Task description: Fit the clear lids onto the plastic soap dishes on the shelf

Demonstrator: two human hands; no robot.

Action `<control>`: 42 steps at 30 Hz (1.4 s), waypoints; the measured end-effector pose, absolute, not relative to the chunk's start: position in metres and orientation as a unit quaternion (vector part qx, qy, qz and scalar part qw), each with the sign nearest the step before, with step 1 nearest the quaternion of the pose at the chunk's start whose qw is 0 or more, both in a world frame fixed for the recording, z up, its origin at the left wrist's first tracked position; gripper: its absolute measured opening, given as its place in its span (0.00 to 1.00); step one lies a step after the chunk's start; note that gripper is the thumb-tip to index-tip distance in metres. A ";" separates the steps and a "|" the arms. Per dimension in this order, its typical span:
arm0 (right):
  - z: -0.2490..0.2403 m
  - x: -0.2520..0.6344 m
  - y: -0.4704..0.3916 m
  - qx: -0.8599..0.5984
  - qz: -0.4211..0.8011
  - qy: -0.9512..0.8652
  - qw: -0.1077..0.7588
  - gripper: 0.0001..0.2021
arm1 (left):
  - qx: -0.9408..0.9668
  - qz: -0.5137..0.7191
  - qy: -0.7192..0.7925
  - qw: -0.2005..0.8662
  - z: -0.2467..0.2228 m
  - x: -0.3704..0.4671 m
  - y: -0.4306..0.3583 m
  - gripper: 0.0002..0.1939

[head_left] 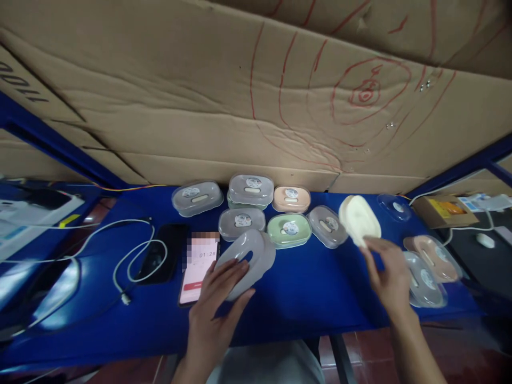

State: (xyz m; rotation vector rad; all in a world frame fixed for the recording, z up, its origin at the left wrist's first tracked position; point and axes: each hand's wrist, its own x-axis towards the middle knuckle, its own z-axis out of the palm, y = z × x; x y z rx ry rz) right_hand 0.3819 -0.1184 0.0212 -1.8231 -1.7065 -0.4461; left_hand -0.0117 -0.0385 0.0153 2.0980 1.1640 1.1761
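My left hand (220, 298) grips a grey oval plastic tray with a slot (250, 264), tilted above the table in front of the boxes. The thumb lies along its near edge and the fingers rest over its slotted face. My right hand (388, 266) pinches a cream oval plastic piece (362, 218) by its lower edge. Part of a second cream shape shows behind it; whether the two are joined, I cannot tell. Close by stand a green lidded box (290, 230) and a grey lidded box (328, 226), each with a round sticker.
Several more grey boxes (197, 198) and a peach box (291, 199) line the back. A clear lid (394, 207) lies at right, near another peach box (436, 258). A lit phone (199, 272) and white cable (120, 266) lie left. Cardboard (200, 96) walls the back.
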 end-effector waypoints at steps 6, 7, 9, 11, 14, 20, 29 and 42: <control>0.001 0.292 -0.138 -0.502 -0.041 -0.839 0.206 0.17 | 0.870 0.363 0.290 0.163 0.018 -0.006 -0.036 0.21; -0.006 0.289 -0.137 -0.492 -0.032 -0.845 0.206 0.19 | 0.889 0.333 0.271 0.156 0.014 -0.004 -0.036 0.20; -0.014 0.293 -0.134 -0.488 -0.019 -0.843 0.227 0.24 | 0.914 0.279 0.252 0.152 0.005 0.002 -0.037 0.20; -0.015 0.302 -0.131 -0.497 -0.006 -0.825 0.271 0.29 | 0.922 0.251 0.253 0.152 -0.004 0.008 -0.038 0.19; -0.004 0.312 -0.128 -0.526 0.008 -0.784 0.329 0.31 | 0.922 0.245 0.259 0.152 -0.009 0.017 -0.043 0.18; 0.002 0.303 -0.112 -0.476 -0.015 -0.863 0.165 0.27 | 0.925 0.212 0.292 0.121 -0.009 0.039 -0.061 0.21; -0.015 0.304 -0.106 -0.428 -0.028 -0.896 0.117 0.27 | 0.929 0.179 0.315 0.077 -0.024 0.039 -0.072 0.24; 0.008 0.598 0.005 -0.827 -0.130 -0.529 0.137 0.39 | 0.879 0.257 0.362 0.171 -0.030 -0.007 -0.052 0.29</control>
